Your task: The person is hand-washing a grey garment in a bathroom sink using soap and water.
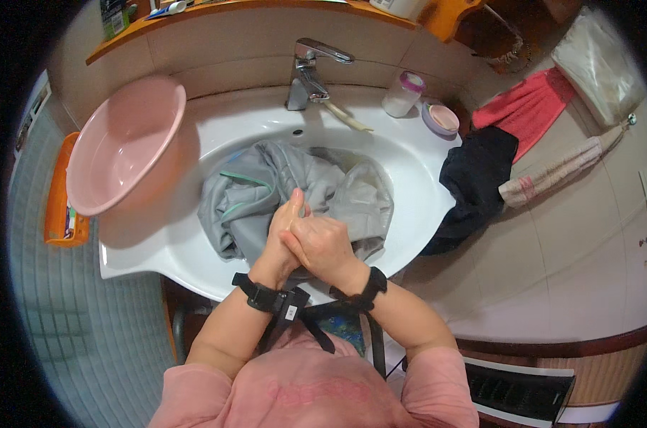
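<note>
My left hand (283,230) and my right hand (323,241) are pressed together above the front of a white washbasin (414,166). The left thumb points up, while the right fingers curl against the left palm. Whatever may be between the palms is hidden. Beneath them, a wet grey garment (248,192) with green piping lies bunched in the bowl. Its paler grey part (361,198) sits in water on the right side. Behind the bowl stands a chrome mixer tap (307,75), its lever pointing right; a short pale tube (347,115) hangs from its spout.
A pink plastic basin (125,150) leans tilted on the left ledge beside an orange basket (61,214). At the back right are a purple-lidded jar (403,93) and a soap dish (441,119). Black cloth (475,182) drapes by the right rim, near a red towel (532,107). A wooden shelf (280,8) runs overhead.
</note>
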The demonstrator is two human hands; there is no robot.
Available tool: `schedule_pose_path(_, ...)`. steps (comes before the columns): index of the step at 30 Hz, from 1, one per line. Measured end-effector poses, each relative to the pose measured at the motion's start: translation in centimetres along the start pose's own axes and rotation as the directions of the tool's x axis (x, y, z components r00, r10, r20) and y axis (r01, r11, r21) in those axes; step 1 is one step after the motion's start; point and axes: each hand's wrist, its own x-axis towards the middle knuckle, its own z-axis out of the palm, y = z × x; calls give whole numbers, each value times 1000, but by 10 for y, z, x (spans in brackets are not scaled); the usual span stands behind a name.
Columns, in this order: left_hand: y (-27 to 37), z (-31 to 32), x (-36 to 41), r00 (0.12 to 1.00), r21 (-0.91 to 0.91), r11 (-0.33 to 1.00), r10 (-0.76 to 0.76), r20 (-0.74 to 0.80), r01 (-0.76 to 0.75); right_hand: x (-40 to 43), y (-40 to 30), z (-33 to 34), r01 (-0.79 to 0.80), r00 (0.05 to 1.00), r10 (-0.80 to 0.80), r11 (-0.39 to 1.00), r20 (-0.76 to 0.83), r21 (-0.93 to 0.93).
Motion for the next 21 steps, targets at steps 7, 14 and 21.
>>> schedule_pose_path(7, 4, 23, -8, 999, -36, 999, 30, -32, -31, 8, 56, -20, -413, 909, 413, 911, 58, -10)
schedule_pose_path(14, 13, 19, -15, 1000, 133, 991, 11, 9, -12, 17, 169, -88, -567, 803, 596, 766, -5, 302)
schedule_pose_path(21, 9, 16, -10, 996, -76, 994, -79, 43, 82, 28, 298, -171, -637, 752, 512, 726, -416, -257)
